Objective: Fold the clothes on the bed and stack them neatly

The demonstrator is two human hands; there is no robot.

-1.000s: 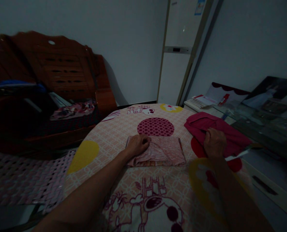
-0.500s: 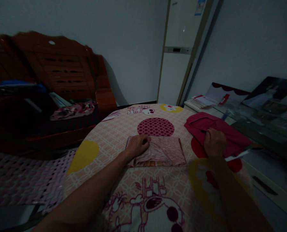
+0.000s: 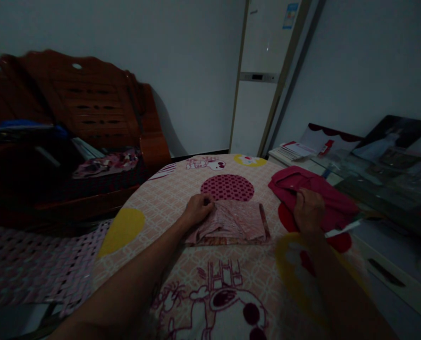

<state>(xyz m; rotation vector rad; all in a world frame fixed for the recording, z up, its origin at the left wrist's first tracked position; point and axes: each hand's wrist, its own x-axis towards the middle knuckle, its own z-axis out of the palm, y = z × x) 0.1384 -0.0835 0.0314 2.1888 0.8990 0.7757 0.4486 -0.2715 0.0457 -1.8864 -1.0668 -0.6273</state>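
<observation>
A folded pink patterned cloth [image 3: 239, 224] lies on a round table covered with a pink cartoon-print cloth [image 3: 182, 189]. My left hand [image 3: 197, 208] is closed on the folded cloth's far left corner, bunching and lifting it a little. My right hand [image 3: 308, 210] rests with curled fingers on a crumpled magenta garment [image 3: 332, 200] at the table's right edge, gripping its fabric.
A dark wooden bench [image 3: 90, 113] with a blue item and floral fabric stands at the left. A white standing air conditioner [image 3: 263, 80] fills the corner. A low glass-topped cabinet [image 3: 383, 189] with booklets and framed pictures runs along the right. A woven pink mat [image 3: 29, 264] lies lower left.
My left hand went from lying flat on the folded cloth to pinching its far left corner, wrinkling it. My right hand stays on the magenta garment. The camera tilted slightly.
</observation>
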